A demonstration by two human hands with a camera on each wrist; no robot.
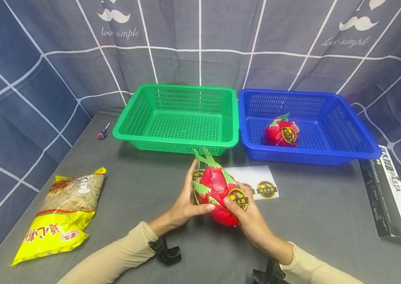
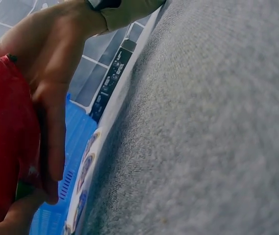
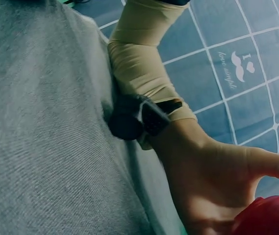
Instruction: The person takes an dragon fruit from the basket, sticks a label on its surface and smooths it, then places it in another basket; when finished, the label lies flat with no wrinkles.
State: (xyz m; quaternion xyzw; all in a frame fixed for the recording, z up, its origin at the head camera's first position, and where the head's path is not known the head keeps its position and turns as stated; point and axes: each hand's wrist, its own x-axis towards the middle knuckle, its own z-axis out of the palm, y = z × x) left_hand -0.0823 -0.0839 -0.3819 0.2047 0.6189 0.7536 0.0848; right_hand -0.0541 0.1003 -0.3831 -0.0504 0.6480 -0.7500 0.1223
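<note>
A red dragon fruit (image 1: 216, 181) with green leafy tips is held between both hands above the grey table. My left hand (image 1: 185, 205) grips its left side, thumb across the front. On the right, my right hand (image 1: 250, 215) holds the fruit, its thumb on the edge of a round black-and-gold sticker (image 1: 238, 197). Behind the fruit lies a white sheet (image 1: 250, 173) with more such stickers, partly hidden. In the left wrist view the red fruit (image 2: 4, 137) fills the left edge; the right wrist view catches only a corner of it.
A green basket (image 1: 175, 141) stands at the back, beside a blue basket (image 1: 314, 154) with another stickered dragon fruit (image 1: 279, 134) in it. To the left are a yellow pasta bag (image 1: 62, 213) and a lollipop (image 1: 102, 134). A long pasta box (image 1: 392, 197) lies at right.
</note>
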